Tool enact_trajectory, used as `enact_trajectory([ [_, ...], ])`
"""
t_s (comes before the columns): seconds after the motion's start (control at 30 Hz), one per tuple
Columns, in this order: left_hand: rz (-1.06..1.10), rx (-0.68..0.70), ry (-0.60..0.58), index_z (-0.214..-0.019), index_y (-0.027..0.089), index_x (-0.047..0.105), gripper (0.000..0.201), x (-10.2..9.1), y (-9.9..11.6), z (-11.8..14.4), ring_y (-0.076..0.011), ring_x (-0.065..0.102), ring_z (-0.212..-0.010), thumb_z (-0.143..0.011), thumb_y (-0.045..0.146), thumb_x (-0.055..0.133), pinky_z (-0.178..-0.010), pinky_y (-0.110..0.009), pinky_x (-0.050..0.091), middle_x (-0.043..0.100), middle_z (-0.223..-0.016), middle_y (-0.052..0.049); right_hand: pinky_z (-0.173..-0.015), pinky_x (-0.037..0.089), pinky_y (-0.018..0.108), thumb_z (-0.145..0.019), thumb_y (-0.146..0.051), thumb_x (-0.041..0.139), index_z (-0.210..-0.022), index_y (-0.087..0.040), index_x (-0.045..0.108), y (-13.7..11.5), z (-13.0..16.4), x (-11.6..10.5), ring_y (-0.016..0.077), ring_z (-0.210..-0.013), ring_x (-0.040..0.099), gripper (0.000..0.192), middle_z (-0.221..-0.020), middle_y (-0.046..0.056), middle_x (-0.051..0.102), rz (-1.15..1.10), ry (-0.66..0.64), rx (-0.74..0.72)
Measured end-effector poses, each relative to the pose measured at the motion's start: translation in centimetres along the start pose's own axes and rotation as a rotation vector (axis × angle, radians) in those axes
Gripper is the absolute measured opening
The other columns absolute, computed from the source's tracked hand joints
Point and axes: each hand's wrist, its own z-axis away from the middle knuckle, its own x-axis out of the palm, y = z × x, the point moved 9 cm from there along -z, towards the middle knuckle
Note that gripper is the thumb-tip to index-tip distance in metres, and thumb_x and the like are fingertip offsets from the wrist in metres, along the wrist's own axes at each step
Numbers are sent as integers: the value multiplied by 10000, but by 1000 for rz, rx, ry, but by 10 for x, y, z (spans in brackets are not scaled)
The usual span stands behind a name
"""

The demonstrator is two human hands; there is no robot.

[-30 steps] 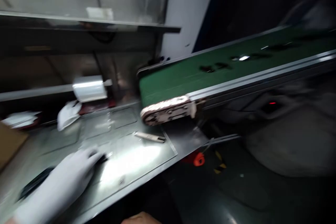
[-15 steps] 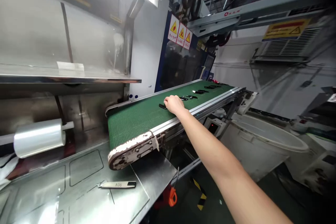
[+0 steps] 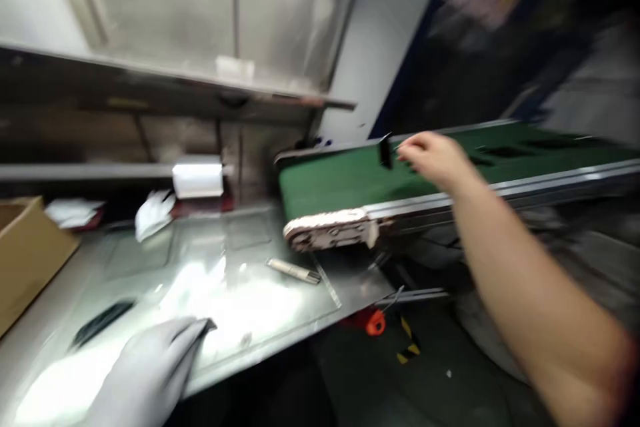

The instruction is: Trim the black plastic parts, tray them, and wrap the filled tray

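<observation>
My right hand [image 3: 430,157], bare, is raised over the green conveyor belt [image 3: 320,187]. Its thumb and fingers pinch a small black part [image 3: 385,151], which stands out to the left of the fingertips. At the lower left, my left hand [image 3: 150,367] wears a light grey glove and hangs over the metal table [image 3: 285,300]. The gloved fingers are pressed together, with a dark tip at their end that is too blurred to name. A long black piece [image 3: 103,321] lies on the table left of this hand.
A pale utility knife [image 3: 293,271] lies near the belt's end. More black parts [image 3: 507,151] sit further up the belt. A cardboard box [image 3: 33,257] stands at the left, a roll of clear film [image 3: 198,179] at the back. A metal shelf [image 3: 190,83] overhangs the table.
My view has swung left and down. My right hand has lifted a black part off the belt. My gloved left hand, the box and the black piece on the table have come into view.
</observation>
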Motion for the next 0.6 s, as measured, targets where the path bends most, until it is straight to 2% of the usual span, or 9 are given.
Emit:
enact_trajectory([
  [0.07, 15, -79, -184, -1195, 274, 726, 252, 7, 5, 15, -294, 714, -1065, -1021, 291, 544, -944, -464, 581, 762, -1198, -94, -672, 440, 307, -1032, -355, 499, -949, -200, 609, -17, 53, 30, 134, -806, 652, 208, -976, 62, 686, -220, -10, -31],
  [0.13, 65, -131, -161, -1141, 231, 730, 216, 2, 10, 19, -297, 692, -1098, -1019, 243, 553, -995, -490, 555, 751, -1185, -112, -565, 416, 293, -949, -287, 635, -874, -246, 598, -38, 127, 74, 116, -634, 577, 94, -899, 36, 682, -580, -122, -7],
  [0.17, 113, -146, -106, -1151, 227, 731, 209, -3, 15, 21, -296, 678, -1143, -1009, 225, 578, -1040, -496, 534, 747, -1206, -110, -531, 427, 286, -895, -275, 708, -840, -252, 609, -52, 171, 103, 125, -607, 577, 116, -892, 31, 687, -746, -249, 36],
  [0.23, 258, -256, -10, -1166, 244, 744, 207, -11, 22, 33, -286, 667, -1186, -993, 229, 632, -1096, -483, 504, 752, -1221, -88, -557, 491, 294, -886, -268, 732, -834, -245, 634, -81, 263, 167, 156, -652, 628, 113, -886, 34, 696, -861, -594, 168],
  [0.33, 748, -687, -42, -1283, 249, 732, 322, 7, 28, 75, -267, 717, -1055, -1054, 393, 557, -990, -442, 563, 784, -1146, -88, -543, 481, 262, -889, -279, 694, -826, -218, 599, -110, 360, 231, 133, -622, 601, 130, -834, 22, 677, -1061, -853, 432],
  [0.4, 1250, -961, -110, -1402, 210, 665, 531, 34, 48, 103, -258, 736, -898, -1091, 536, 384, -853, -428, 595, 794, -1048, -116, -531, 464, 238, -878, -274, 690, -825, -210, 582, -114, 386, 250, 112, -600, 582, 136, -826, 11, 677, -1124, -875, 559],
  [0.43, 1482, -1033, -123, -1438, 190, 634, 600, 44, 61, 111, -248, 736, -841, -1095, 567, 319, -817, -417, 595, 794, -995, -123, -531, 464, 232, -866, -266, 694, -821, -209, 581, -113, 391, 255, 108, -596, 580, 135, -819, 7, 680, -1130, -869, 591],
  [0.5, 1798, -1054, -122, -1453, 185, 621, 610, 56, 80, 114, -221, 735, -783, -1099, 563, 299, -810, -385, 584, 790, -920, -112, -526, 464, 227, -832, -252, 704, -796, -212, 582, -111, 394, 258, 110, -588, 574, 133, -763, -6, 670, -1114, -864, 612],
  [0.6, 1948, -973, -121, -1451, 197, 629, 541, 64, 92, 108, -204, 743, -767, -1113, 493, 326, -792, -345, 569, 777, -811, -83, -507, 449, 220, -807, -249, 711, -763, -223, 589, -106, 398, 255, 114, -569, 554, 132, -668, -28, 626, -1083, -864, 629],
])
